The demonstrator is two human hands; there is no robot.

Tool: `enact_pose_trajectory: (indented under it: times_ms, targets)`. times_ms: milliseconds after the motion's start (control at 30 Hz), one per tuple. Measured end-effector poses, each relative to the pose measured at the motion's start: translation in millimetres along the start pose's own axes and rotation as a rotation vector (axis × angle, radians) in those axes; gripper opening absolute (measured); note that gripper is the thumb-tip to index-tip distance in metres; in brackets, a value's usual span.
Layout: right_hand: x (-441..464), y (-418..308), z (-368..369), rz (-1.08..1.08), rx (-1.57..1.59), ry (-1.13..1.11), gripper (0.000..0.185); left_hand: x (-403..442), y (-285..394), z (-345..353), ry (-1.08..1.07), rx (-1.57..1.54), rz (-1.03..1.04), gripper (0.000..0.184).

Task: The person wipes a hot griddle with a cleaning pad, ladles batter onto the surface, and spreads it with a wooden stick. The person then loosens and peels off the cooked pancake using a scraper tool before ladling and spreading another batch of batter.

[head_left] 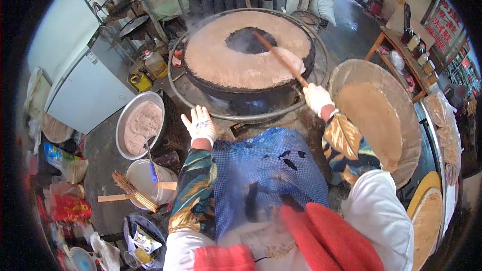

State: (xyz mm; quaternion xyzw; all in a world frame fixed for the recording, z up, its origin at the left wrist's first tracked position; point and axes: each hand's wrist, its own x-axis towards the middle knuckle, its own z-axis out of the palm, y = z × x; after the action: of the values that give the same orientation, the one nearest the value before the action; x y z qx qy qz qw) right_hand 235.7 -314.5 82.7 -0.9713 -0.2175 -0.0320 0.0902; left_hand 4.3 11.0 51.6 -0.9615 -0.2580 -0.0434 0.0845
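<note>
A large round black griddle (pixel 312 60) stands in front of me, coated with a ring of pinkish-beige batter (pixel 216 50) around a dark centre. My right hand (pixel 319 99), in a white glove, is closed around the near end of a long wooden stick (pixel 281 57). The stick slants across the ring, its far tip over the dark centre. Beside it, at the right, lies a paler, thicker patch of batter (pixel 288 61). My gloved left hand (pixel 202 126) is held with fingers spread near the griddle's front rail (pixel 246 118), holding nothing. Steam blurs the griddle's left edge.
Left of me are a metal basin (pixel 120 138) of pinkish meal and a white bucket (pixel 168 174) with a brush (pixel 131 189) across it. A wide cloth-lined basket (pixel 346 73) holding a brown layer stands at right. A round wooden board (pixel 427 221) leans below it.
</note>
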Motion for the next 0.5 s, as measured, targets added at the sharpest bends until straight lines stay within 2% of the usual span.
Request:
enact_pose_trajectory:
  times_ms: [33, 67, 100, 167, 267, 300, 400, 500]
  targets:
    - [-13.5, -13.3, -17.5, -0.063, -0.006, -0.092, 0.036, -3.2, 4.7, -0.3, 0.103, -0.075, 0.037, 0.06]
    - [-16.9, -13.6, -14.4, -0.128, -0.053, -0.153, 0.035, -11.0, 22.2, -34.8, 0.163, -0.176, 0.095, 0.052]
    - [-13.7, -8.4, -9.6, -0.063, -0.04, -0.124, 0.035, -17.8, 40.7, -50.3, 0.242, -0.302, 0.201, 0.045]
    - [-3.1, 16.6, 14.3, 0.03, -0.01, -0.039, 0.035, -30.2, 79.3, -60.3, 0.185, -0.341, 0.319, 0.04]
    - [7.7, 6.0, 0.2, -0.038, 0.004, -0.019, 0.032, -41.9, 106.1, -25.1, 0.26, -0.284, 0.345, 0.055]
    - [1.0, -1.2, -7.8, -0.06, 0.004, -0.041, 0.033, -42.1, 106.6, -16.0, 0.142, -0.237, 0.318, 0.062]
    - [-16.2, -0.1, -0.4, -0.147, -0.082, -0.17, 0.035, -41.5, 94.3, -14.5, 0.152, -0.146, 0.312, 0.06]
    - [3.0, 19.6, 14.2, 0.053, -0.001, -0.097, 0.038, -32.0, 81.1, -12.9, 0.138, -0.124, 0.301, 0.055]
